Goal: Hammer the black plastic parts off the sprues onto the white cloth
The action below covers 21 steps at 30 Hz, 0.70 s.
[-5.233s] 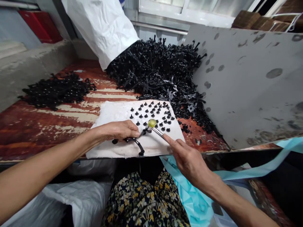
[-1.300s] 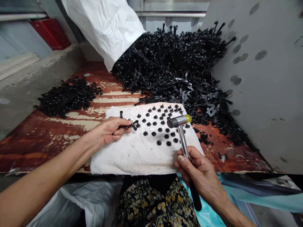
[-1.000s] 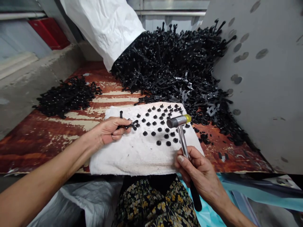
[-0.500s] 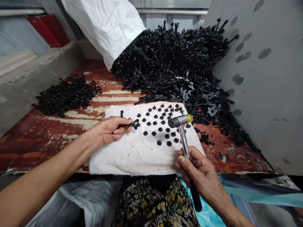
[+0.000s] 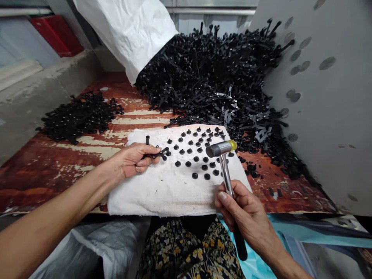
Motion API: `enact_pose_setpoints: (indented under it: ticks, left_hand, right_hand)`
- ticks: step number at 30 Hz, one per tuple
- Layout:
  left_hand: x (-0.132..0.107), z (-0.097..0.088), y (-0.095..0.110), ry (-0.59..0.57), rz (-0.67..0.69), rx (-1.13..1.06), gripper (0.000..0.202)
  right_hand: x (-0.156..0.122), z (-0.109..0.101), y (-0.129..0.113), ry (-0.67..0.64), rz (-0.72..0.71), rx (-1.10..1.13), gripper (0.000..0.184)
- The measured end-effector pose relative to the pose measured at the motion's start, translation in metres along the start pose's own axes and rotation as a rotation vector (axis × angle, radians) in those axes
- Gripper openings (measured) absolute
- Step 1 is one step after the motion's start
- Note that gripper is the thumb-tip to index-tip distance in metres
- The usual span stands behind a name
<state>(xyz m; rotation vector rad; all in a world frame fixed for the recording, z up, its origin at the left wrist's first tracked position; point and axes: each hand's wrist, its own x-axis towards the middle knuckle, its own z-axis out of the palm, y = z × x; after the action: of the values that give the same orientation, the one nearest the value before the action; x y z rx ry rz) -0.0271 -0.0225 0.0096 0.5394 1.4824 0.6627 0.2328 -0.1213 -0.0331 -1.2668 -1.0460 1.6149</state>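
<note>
My left hand [image 5: 140, 158] is closed on a black branched plastic part [image 5: 163, 152], its forked end poking out past the fingertips. That part is held just over the left side of a white cloth [image 5: 171, 193]. My right hand [image 5: 240, 205] grips a mallet [image 5: 222, 149] by its black handle. The mallet has a metal shaft and a head with one dark face and one yellow face, raised above the cloth's right side. Several small round black pieces with upright stems [image 5: 188, 164] stand spread over the cloth between my hands; the mallet head covers some.
A large heap of black parts [image 5: 209, 73] fills the back, beside a white sack [image 5: 130, 35]. A smaller pile of black branched parts [image 5: 81, 118] lies at left on the worn red tabletop [image 5: 95, 151]. A grey panel [image 5: 322, 108] stands at the right.
My left hand and the black part have shifted very slightly left along with the whole view. The right hand and mallet look nearly unchanged.
</note>
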Motion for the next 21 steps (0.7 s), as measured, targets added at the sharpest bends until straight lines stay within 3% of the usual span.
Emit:
enact_pose_setpoints:
  ticks: [9,13,16,21]
  left_hand:
    - [0.002,0.003,0.002,0.003,0.007,0.065,0.037]
    - [0.002,0.003,0.004,0.01,-0.034,0.087,0.039]
    - [0.002,0.004,0.007,-0.026,-0.056,0.103,0.038]
    - [0.002,0.005,0.007,-0.024,-0.041,0.119,0.033]
  right_hand:
    - [0.0,-0.003,0.003,-0.022,-0.022,-0.041,0.044]
    - [-0.003,-0.004,-0.006,-0.051,-0.073,-0.241,0.035]
    - [0.0,-0.003,-0.015,-0.032,-0.298,-0.548,0.033]
    - [0.017,0.006,-0.027,-0.075,-0.818,-0.917,0.053]
